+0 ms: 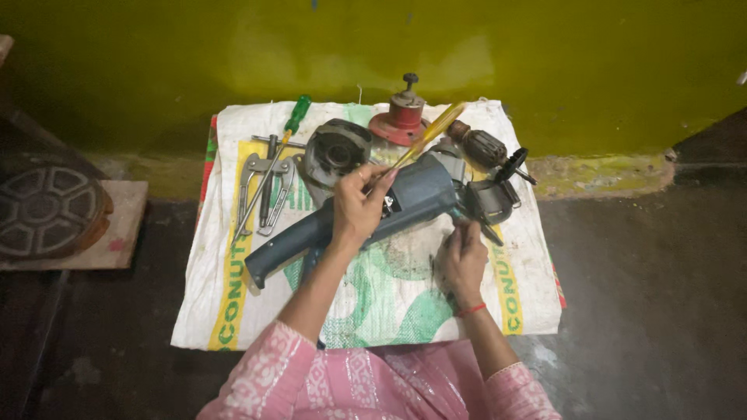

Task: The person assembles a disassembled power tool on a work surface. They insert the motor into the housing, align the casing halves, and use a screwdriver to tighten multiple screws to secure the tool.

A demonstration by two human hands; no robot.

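A blue-grey angle grinder body [405, 204] lies slanted on a white woven sack [233, 272]. My left hand [356, 208] rests on top of the body and is closed on a yellow-handled screwdriver [429, 132], whose handle points up and to the right. My right hand [462, 260] is at the grinder's front end, fingers curled on the dark head part [473, 220]. Both arms wear pink patterned sleeves.
On the sack lie a green-handled screwdriver [296, 114], a metal gear puller [265, 189], a round motor housing [336, 151], a red flanged part [404, 118], an armature [477, 146] and a black guard piece [493, 199]. A round metal grille [43, 210] sits left. A yellow-green wall stands behind.
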